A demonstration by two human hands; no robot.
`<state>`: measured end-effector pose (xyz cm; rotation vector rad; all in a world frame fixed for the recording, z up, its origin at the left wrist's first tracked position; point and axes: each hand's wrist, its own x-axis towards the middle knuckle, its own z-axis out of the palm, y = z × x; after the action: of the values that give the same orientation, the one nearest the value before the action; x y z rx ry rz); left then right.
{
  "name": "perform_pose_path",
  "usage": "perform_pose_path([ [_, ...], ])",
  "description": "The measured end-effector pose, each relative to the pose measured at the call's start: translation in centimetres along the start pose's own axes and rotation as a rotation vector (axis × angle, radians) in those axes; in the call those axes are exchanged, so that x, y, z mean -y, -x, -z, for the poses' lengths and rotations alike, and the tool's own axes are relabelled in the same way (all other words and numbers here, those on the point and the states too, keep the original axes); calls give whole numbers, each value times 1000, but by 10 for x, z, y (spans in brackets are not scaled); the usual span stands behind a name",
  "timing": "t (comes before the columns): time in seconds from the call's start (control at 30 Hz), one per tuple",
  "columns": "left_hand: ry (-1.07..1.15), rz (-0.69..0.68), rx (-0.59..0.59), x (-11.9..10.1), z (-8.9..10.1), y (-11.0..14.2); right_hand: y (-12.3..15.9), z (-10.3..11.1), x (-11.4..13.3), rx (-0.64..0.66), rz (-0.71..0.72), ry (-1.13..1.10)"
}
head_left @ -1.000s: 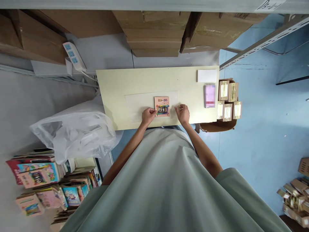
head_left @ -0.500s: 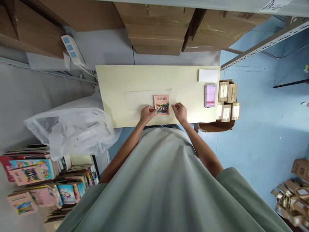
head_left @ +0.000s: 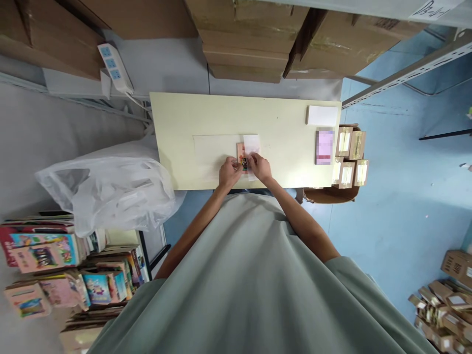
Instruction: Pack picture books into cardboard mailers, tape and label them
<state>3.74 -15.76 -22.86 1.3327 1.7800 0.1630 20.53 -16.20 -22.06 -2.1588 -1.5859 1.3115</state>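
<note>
A small pink picture book [head_left: 240, 149] lies on a thin translucent sheet [head_left: 210, 147] on the cream tabletop. One end of the sheet is folded leftward over the book as a whitish flap [head_left: 251, 142], covering its right part. My right hand [head_left: 260, 167] pinches the flap over the book, its fingers closed. At the book's lower left edge, my left hand [head_left: 230, 172] has thumb and fingers closed on the cover's side. The fingertips of both hands are close together and partly hide the cover.
On the table's [head_left: 287, 147] right end are a white box [head_left: 322, 115] and a blurred purple item [head_left: 324, 146]. A carton of small boxes [head_left: 346, 174] stands right of it. Left are a plastic bag [head_left: 110, 191] and stacked books [head_left: 98, 287]. Cardboard boxes [head_left: 250, 49] and a power strip [head_left: 115, 69] sit beyond.
My right hand has moved left, bringing the sheet's right end over the book. The book's right part is now covered. My left hand stays at the book's left edge.
</note>
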Motion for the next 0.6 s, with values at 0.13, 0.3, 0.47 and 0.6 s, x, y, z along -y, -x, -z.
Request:
perform_pose_path([
  [0.13, -72, -39, -88, -10, -20, 10, -5, 5, -3, 31, 2, 73],
  [0.3, -91, -29, -120, -9, -32, 9, -17, 14, -1, 90, 22, 157],
  [0.47, -78, -123, -97, -5, -32, 7, -35, 27, -3, 99, 79, 206],
  [0.6, -98, -203, -79, -12, -37, 14, -50, 41, -13, -61, 78, 169],
])
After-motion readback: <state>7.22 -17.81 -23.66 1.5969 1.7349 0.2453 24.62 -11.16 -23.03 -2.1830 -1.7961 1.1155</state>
